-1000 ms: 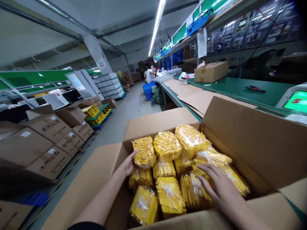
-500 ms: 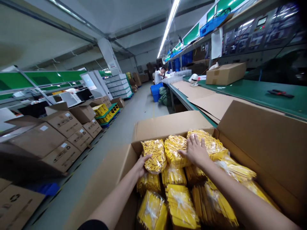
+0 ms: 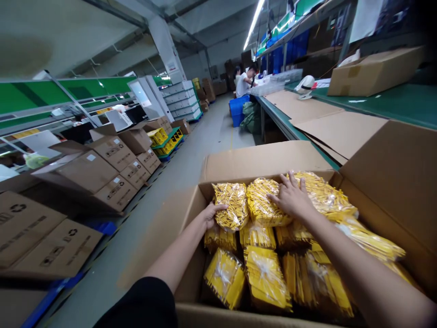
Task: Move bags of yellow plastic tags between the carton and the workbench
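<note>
A large open cardboard box (image 3: 262, 159) is packed with yellow bundles of small items in clear plastic bags. My left hand (image 3: 213, 215) presses against the left side of a yellow bundle (image 3: 231, 206) in the back row. My right hand (image 3: 293, 198) lies spread across the top of the bundles at the back, its fingers on one yellow bundle (image 3: 324, 196) and its palm near another (image 3: 262, 202). More bundles (image 3: 264, 278) lie flat below my arms at the front of the box.
Stacked cardboard cartons (image 3: 112, 152) line the left of a grey aisle (image 3: 205, 155). On the right, cardboard sheets (image 3: 327, 127) and a closed carton (image 3: 373, 73) rest on a green workbench. Far along it, a co-worker in a white shirt (image 3: 244, 84) sits near a blue crate (image 3: 237, 111).
My right hand has moved from the front right bundles to the back of the box. My left hand stays on the same bundle. The view has swung right and down.
</note>
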Action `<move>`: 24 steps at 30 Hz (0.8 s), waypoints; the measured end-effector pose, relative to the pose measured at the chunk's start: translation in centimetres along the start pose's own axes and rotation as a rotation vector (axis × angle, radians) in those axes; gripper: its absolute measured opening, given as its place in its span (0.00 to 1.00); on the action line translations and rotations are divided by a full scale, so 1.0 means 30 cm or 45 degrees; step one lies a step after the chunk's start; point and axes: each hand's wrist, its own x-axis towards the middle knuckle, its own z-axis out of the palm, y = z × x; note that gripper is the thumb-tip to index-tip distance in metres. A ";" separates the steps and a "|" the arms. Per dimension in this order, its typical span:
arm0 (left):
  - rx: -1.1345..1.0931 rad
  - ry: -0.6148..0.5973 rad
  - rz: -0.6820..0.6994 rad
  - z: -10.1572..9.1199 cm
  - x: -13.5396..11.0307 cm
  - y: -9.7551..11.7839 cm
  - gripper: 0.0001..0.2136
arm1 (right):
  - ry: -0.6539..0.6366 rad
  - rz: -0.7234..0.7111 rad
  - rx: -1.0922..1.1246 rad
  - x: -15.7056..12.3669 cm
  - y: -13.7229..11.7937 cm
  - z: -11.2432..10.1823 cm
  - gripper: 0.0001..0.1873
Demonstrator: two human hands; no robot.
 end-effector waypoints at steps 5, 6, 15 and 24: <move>0.005 -0.061 -0.061 0.009 -0.016 0.015 0.25 | 0.209 -0.025 0.017 -0.021 -0.024 0.028 0.32; 0.001 -0.053 -0.056 0.011 -0.016 0.013 0.25 | 0.318 -0.058 0.058 -0.030 -0.045 0.029 0.32; -0.179 -0.036 -0.095 -0.005 -0.031 0.027 0.25 | 0.768 -0.490 0.984 -0.193 -0.180 -0.012 0.18; -0.162 -0.357 0.433 0.159 -0.347 0.158 0.29 | -0.092 -0.041 2.375 -0.338 -0.207 -0.067 0.63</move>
